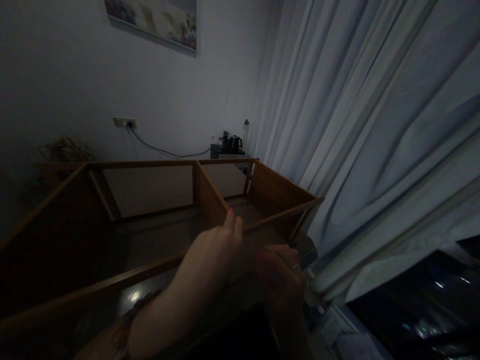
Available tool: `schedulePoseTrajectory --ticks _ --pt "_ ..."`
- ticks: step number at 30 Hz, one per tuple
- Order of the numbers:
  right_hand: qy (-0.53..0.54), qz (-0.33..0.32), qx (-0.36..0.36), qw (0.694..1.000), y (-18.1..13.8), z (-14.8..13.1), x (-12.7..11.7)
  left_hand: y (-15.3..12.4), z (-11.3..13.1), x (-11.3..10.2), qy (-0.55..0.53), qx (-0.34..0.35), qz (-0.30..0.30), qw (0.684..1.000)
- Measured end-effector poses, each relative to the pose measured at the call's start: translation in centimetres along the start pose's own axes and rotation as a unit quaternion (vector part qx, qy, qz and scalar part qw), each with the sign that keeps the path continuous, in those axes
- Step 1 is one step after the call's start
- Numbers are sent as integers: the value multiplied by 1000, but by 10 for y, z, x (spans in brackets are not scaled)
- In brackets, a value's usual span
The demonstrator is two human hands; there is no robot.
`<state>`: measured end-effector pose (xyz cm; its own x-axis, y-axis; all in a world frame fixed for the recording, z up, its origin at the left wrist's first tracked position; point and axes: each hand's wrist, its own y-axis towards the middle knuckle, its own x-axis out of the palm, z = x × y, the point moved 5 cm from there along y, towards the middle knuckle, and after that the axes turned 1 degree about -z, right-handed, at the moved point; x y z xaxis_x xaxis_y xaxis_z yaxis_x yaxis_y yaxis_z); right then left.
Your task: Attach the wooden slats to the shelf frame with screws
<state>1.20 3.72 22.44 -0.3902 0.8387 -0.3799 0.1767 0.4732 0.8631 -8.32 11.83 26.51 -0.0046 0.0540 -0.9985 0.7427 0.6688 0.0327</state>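
A wooden shelf frame [279, 190] with a middle divider [210, 197] stands in front of me in dim light. My left hand [215, 250] reaches from the lower left, a bead bracelet on its wrist. Its fingers are pressed together where the divider meets the front rail [273, 217], a red-nailed fingertip touching the wood. What they pinch, if anything, is hidden. My right hand [281, 277], wearing a ring, sits just below the rail to the right of the left hand. It is in shadow, with fingers curled downward and out of sight.
Pale curtains [375, 140] hang close on the right, touching the frame's right end. A kettle set [230, 144] stands on a small table by the back wall, with a cable running to a wall socket [125, 122]. A picture [157, 20] hangs above.
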Motion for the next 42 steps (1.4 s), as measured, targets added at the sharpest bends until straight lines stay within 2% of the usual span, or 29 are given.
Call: schedulePoseTrajectory --ticks 4,7,11,15,17,21,24,29,33,36,38,40,42 --pt "63 -47 97 992 -2 -2 11 0 0 1 -1 2 13 1000" --pt "60 -55 108 991 -4 -4 15 0 1 1 -5 3 7 1000" --pt "8 -21 48 999 -2 -2 7 1 -1 3 -5 2 10 1000" --pt "25 -19 4 999 -2 10 -3 2 -3 9 -7 16 29 999" --pt "28 -38 -31 998 -2 13 -7 1 -4 10 -5 20 39 999" --pt "45 -124 -107 985 -4 10 -7 0 -3 9 3 14 34 999" --pt "60 -140 -129 980 -3 6 -7 0 -3 8 -5 6 15 1000" --pt "76 -119 -153 978 -4 5 -2 1 -2 7 -23 8 14 1000" --pt "102 -35 -155 982 -2 7 4 0 -3 6 -10 4 20 1000" --pt "128 35 -132 982 0 5 11 0 -3 8 -5 2 15 1000" --pt "148 47 -77 985 1 4 17 1 -3 9 -7 4 19 1000" --pt "182 65 28 981 1 6 22 1 -4 10 -15 4 20 1000" --pt "232 91 148 957 -3 11 26 1 -4 10 -22 6 18 1000"
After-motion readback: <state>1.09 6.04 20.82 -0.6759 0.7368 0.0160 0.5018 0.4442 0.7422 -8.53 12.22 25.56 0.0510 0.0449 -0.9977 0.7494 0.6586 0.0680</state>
